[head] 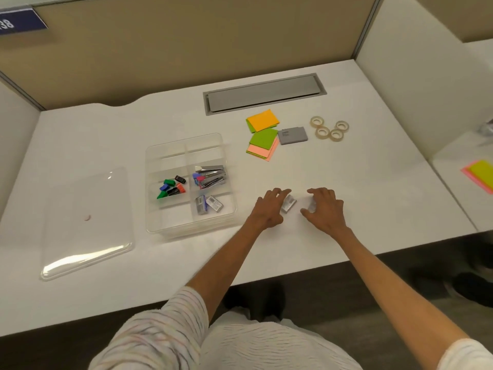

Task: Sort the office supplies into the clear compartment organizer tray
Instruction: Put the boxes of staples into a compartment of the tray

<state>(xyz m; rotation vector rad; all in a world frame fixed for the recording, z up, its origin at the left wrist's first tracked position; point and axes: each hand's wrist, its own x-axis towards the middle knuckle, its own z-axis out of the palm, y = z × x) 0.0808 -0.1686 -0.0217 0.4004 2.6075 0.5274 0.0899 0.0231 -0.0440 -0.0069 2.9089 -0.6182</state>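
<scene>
Left hand [269, 208] at frame centre, fingers curled onto a small staple box [289, 203] on the white worktop [373, 182], right hand [324, 209] just beside, closing on another blurred box [311, 205], clear organizer tray [170, 231] left of both, part filled

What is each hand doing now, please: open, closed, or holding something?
Left hand: fingers curled onto a small staple box on the desk.
Right hand: fingers around another small box; how firm the grip is cannot be told.
</scene>
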